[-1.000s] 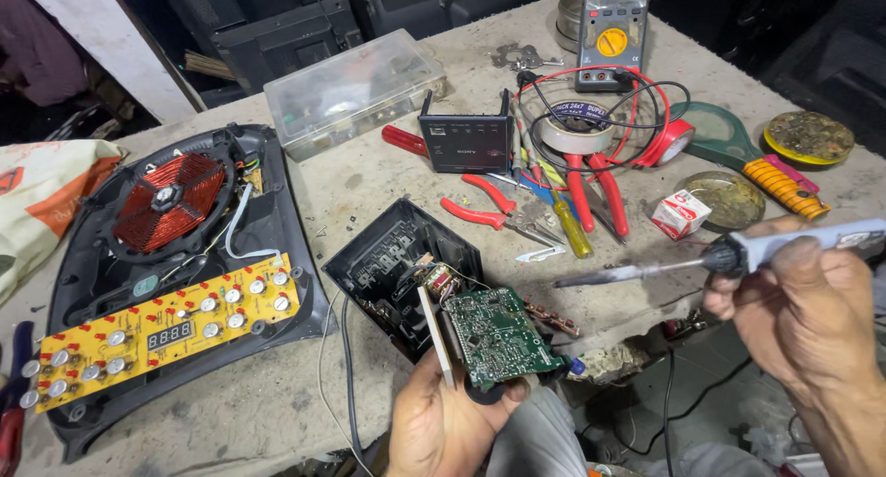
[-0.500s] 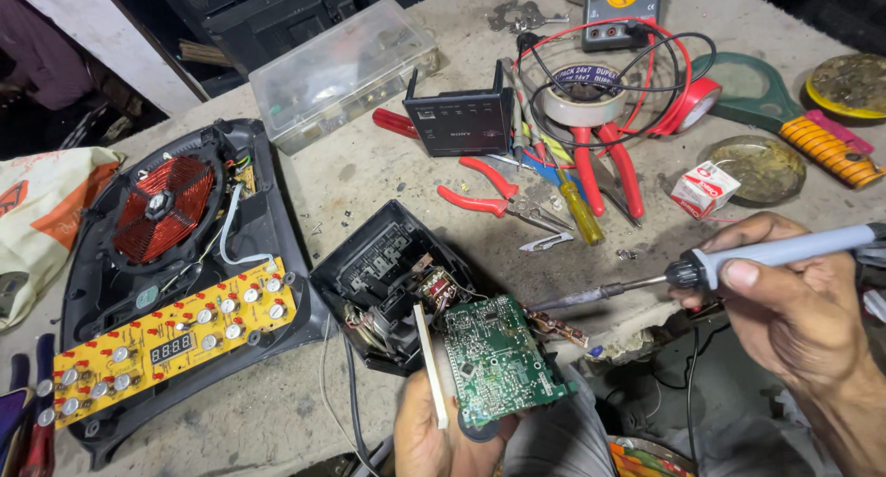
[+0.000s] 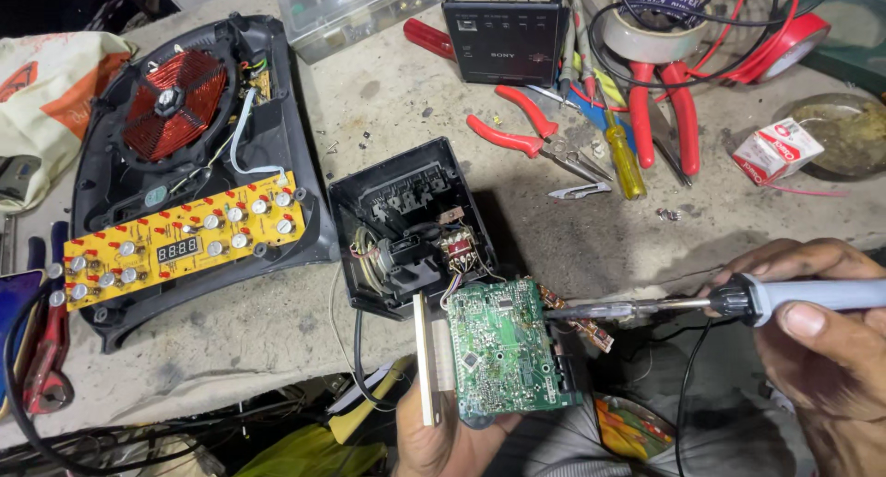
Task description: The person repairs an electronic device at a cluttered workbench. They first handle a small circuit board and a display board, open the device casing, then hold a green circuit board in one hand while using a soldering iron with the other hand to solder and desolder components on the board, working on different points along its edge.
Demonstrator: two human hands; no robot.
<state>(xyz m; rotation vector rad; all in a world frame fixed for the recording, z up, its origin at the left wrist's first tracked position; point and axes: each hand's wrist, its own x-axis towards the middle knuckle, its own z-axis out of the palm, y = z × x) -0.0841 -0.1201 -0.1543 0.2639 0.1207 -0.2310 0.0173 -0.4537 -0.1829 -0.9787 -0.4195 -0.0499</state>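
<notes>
The green circuit board (image 3: pixel 503 348) looks light, thin and stiff, and I judge it fragile: the small parts and solder joints on its face would not take pressure, and the thin wires (image 3: pixel 452 279) tying it to the black case (image 3: pixel 406 223) could tear if pulled. The safest hold is by its bare edges, which is how the left hand (image 3: pixel 443 435) has it, grasping the near edge from below with the board tilted up toward the camera. A pale flat strip (image 3: pixel 424 357) stands along the board's left edge.

The board sits near the table's (image 3: pixel 415 99) near edge, just right of the open black case and joined to it by the wires. It is roughly square, dark green, dotted with small chips and silver joints, with a black block along its right side.

The right hand (image 3: pixel 821 348) is clenched around a soldering iron (image 3: pixel 738 302) with a grey handle, light and rigid, best held by that handle since the metal shaft is probably hot. Its tip reaches the board's right edge, beside a brown strip (image 3: pixel 577 318) of parts.

To the far left lies an opened induction cooker (image 3: pixel 185 172) with a red coil and yellow control board; red pliers (image 3: pixel 531 136) lie far right.
</notes>
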